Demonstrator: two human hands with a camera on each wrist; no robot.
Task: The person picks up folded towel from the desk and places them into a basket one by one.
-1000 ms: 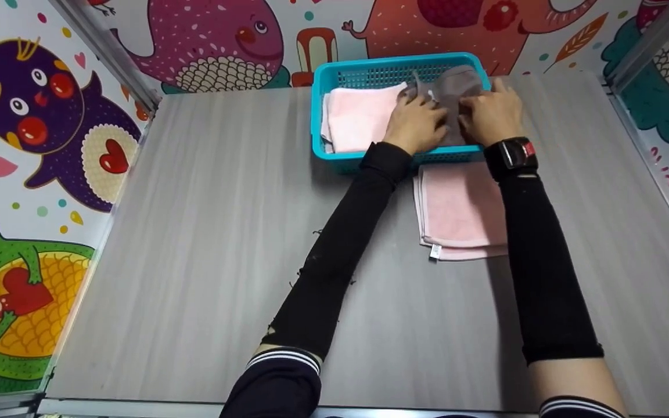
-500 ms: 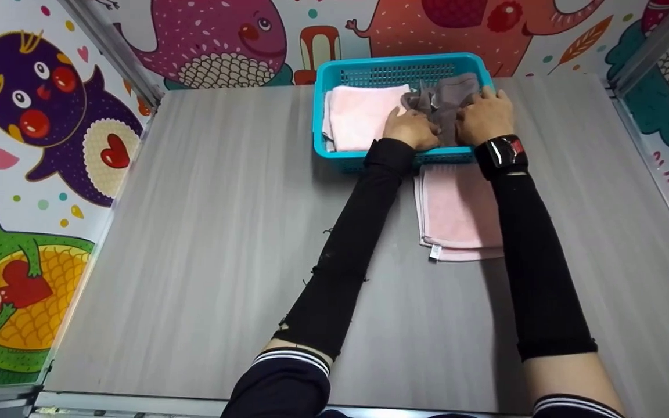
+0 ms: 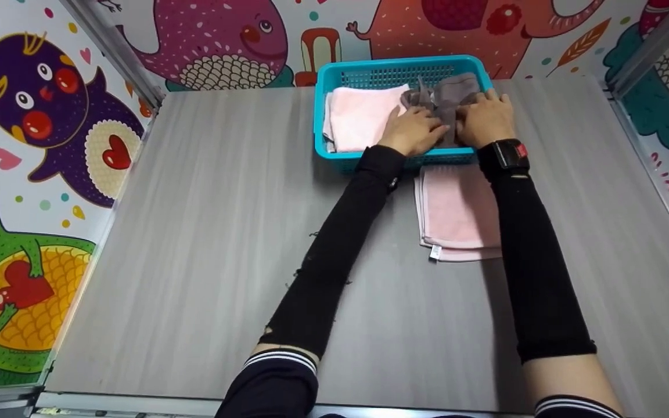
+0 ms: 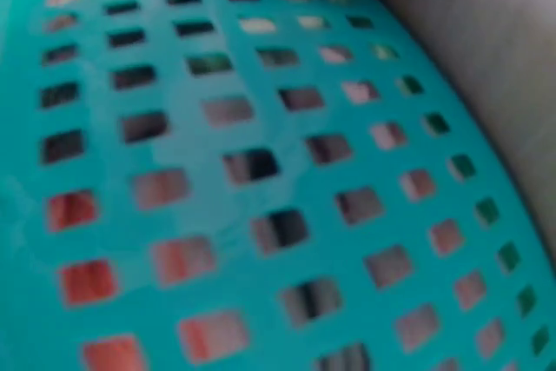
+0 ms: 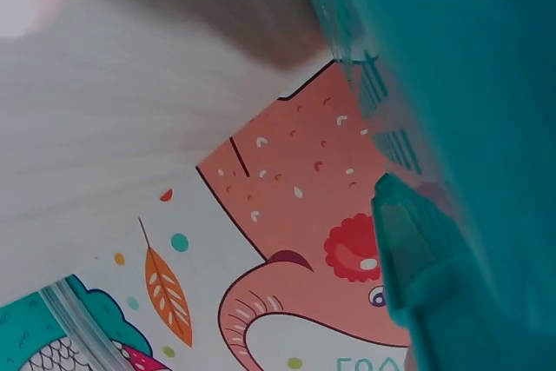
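Note:
A turquoise plastic basket (image 3: 326, 139) stands at the back of the table. Inside, on its right side, lies a bunched grey cloth (image 3: 455, 90). My left hand (image 3: 413, 130) rests on this cloth from the front, its fingers loosely spread; the fingertips sink partly out of sight among the folds. At the basket's right end is my right hand (image 3: 488, 119), with bent fingers holding the cloth beside the rim; some fingertips are hidden. Folded pale pink towels (image 3: 363, 119) fill the left half of the basket. The left wrist view shows the basket's perforated wall (image 4: 234, 215) close up.
A folded pink towel stack (image 3: 459, 209) with a white tag lies on the grey table (image 3: 207, 232) in front of the basket, partly under my right forearm. A wall with cartoon animals (image 3: 450, 29) stands right behind the basket.
My hands stay in the basket. The grey cloth has settled lower and flatter than a second ago. My left fingers have straightened somewhat, and my right hand has shifted slightly left.

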